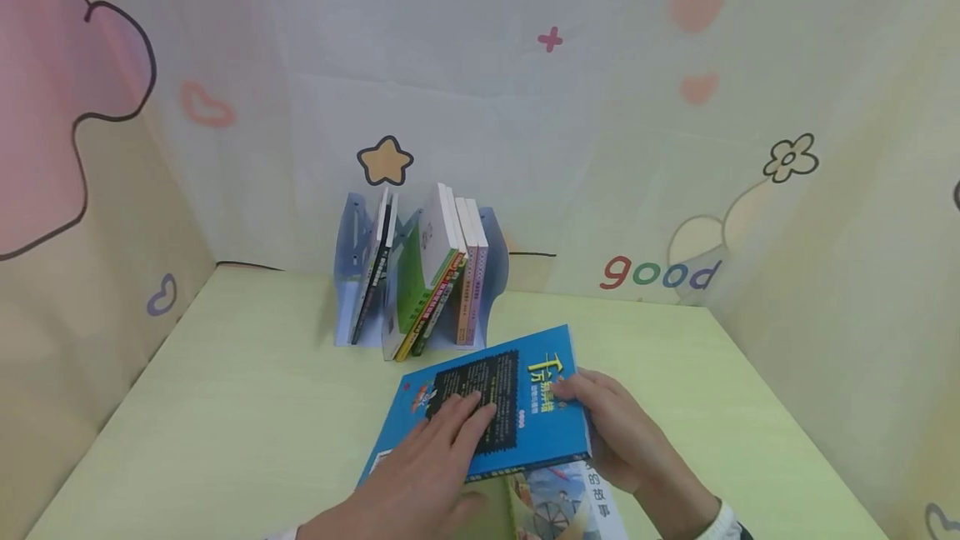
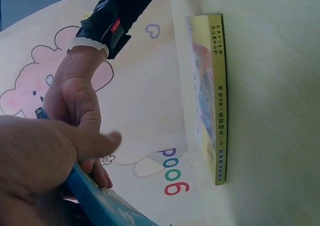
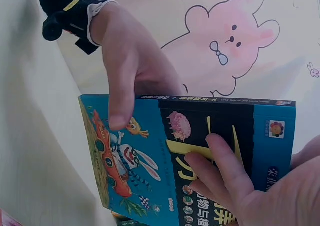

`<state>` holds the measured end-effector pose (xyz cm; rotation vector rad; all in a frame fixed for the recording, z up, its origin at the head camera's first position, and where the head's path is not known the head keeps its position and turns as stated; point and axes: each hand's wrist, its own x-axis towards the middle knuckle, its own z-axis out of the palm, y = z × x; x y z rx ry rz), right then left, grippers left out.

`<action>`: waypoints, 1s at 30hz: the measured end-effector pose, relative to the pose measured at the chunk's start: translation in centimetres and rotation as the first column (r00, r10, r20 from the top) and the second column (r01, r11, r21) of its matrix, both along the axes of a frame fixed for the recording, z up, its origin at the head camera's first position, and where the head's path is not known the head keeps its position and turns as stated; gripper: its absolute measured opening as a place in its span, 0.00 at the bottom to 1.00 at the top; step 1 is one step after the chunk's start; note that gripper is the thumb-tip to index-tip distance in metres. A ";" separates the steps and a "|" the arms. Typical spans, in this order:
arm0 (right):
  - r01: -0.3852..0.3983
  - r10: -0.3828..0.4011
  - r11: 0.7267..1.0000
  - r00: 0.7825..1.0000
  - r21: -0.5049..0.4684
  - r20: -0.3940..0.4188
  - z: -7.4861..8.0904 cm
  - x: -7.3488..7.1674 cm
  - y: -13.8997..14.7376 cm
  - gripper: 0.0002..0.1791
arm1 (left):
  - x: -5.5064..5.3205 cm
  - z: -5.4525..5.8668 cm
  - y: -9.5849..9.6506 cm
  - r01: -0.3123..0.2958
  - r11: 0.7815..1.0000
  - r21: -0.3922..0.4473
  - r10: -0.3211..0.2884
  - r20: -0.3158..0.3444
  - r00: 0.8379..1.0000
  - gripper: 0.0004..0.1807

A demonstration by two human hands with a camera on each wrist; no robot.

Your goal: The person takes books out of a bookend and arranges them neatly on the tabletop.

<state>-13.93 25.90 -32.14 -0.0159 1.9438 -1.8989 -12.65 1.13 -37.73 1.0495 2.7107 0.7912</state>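
A blue hardcover book (image 1: 480, 407) is held slantwise above the table, its back cover with a black text panel facing up in the head view. My right hand (image 1: 618, 427) grips its right end, thumb on the back cover and fingers (image 3: 227, 166) on the front cover. Straight fingers of my left hand (image 1: 423, 465) rest on the back cover. The left thumb (image 2: 100, 141) sticks out from the book in the left wrist view. In the right wrist view, the front cover (image 3: 130, 161) shows a rabbit in a red car. Beneath lies a yellow-spined book (image 2: 219, 100) on the table.
A pale blue book rack (image 1: 495, 265) stands at the back, with several upright books (image 1: 442, 273) leaning in it. The pale table (image 1: 225, 407) meets a printed cloth backdrop (image 1: 480, 48) behind and at both sides.
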 end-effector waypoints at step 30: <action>-0.125 0.140 0.935 0.990 -0.331 0.020 1.0 -0.4 -0.3 0.40 | 0.2 2.2 -1.6 -0.081 0.995 0.054 0.088 -0.139 0.986 0.36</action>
